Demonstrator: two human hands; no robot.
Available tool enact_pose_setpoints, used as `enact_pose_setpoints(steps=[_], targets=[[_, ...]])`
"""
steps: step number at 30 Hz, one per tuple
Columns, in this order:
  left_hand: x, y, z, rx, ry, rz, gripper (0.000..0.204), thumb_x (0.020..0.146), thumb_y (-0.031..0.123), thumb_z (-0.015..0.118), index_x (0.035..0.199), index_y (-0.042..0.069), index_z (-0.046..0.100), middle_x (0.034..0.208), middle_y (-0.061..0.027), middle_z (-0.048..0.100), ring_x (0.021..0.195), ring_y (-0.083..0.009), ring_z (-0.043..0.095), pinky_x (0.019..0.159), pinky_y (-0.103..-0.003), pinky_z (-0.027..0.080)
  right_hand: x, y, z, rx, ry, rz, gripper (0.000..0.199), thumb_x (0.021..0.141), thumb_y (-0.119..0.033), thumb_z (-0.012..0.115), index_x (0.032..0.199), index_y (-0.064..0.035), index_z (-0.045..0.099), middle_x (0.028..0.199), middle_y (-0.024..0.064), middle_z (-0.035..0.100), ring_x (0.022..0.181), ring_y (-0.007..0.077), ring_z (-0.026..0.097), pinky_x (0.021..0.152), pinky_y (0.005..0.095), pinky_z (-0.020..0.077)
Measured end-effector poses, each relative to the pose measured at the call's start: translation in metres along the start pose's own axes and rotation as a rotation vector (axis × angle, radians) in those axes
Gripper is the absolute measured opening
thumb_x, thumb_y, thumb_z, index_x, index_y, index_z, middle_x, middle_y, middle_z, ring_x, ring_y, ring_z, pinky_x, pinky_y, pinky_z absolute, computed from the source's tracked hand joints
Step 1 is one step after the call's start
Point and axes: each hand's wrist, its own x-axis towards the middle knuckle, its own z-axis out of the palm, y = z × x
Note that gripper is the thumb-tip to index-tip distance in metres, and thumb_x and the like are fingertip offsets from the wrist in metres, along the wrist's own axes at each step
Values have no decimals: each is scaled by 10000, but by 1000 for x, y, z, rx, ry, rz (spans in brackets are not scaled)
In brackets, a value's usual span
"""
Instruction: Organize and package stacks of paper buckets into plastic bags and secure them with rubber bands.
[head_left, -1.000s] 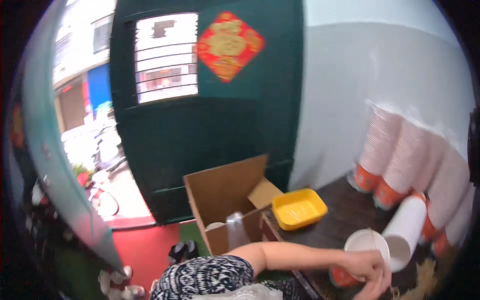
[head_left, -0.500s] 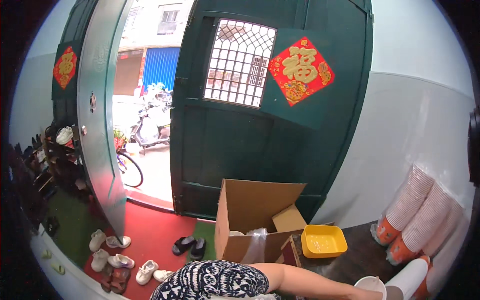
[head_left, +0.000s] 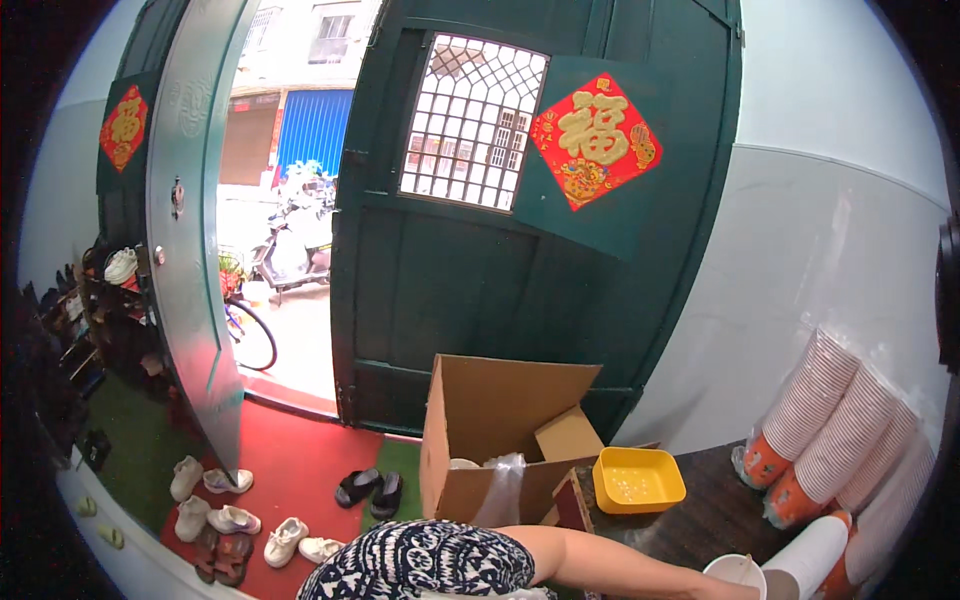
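Note:
My right arm, in a short sleeve with a black-and-white pattern, stretches across the lower edge toward the right. Only part of my right hand shows, at the near side of a white paper cup. Its fingers are hidden by the cup and the picture's edge, so I cannot make out its grip. Just right of that cup lies a white stack of paper cups, tilted, its round end close to the cup. My left hand is out of the picture.
A yellow plastic basin sits on the dark tabletop. Bagged stacks of cups lean against the right wall. An open cardboard box stands before the green door. Shoes lie on the red floor mat at left.
The whole view has shifted slightly, with most things a little further left. My right arm and the cup keep nearly the same places relative to each other.

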Motion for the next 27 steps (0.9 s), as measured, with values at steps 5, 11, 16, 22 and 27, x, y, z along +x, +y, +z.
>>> enact_pose_setpoints(steps=[5, 11, 16, 22, 27], targets=[[4, -5, 2, -111, -34, -12, 315, 849, 274, 742, 709, 7, 655, 619, 6, 573, 589, -95, 511, 509, -271, 418, 3, 4, 4, -131, 68, -174, 136, 898, -49, 625, 850, 79, 627, 907, 212, 659, 834, 319, 626, 802, 406, 507], [14, -13, -1, -87, -21, -51, 189, 830, 138, 715, 716, 1, 654, 628, -25, 592, 555, -113, 531, 499, -280, 440, 3, 15, 4, -88, 82, -239, 140, 927, -33, 582, 827, 62, 611, 901, 223, 648, 848, 320, 625, 795, 395, 510], [18, -23, -4, -190, 18, -145, 109, 785, 55, 694, 713, -4, 637, 633, -45, 595, 555, -142, 554, 487, -296, 450, 4, 5, 5, -115, -23, -280, 162, 948, -91, 557, 877, 45, 611, 999, 224, 633, 934, 336, 607, 846, 426, 491], [22, -30, -2, -284, 12, -131, 72, 747, 12, 701, 757, -7, 633, 662, -56, 603, 569, -153, 558, 496, -311, 458, 10, 7, -10, -273, -167, -409, 141, 919, -92, 557, 846, 28, 571, 1026, 216, 609, 972, 365, 577, 878, 472, 459], [15, -15, 0, 35, 64, -21, 103, 720, 59, 727, 741, 12, 638, 666, -65, 613, 582, -162, 563, 507, -317, 458, 17, 3, -18, -398, -228, -461, 161, 930, -115, 547, 881, 33, 588, 1033, 213, 607, 977, 370, 576, 876, 464, 460]])
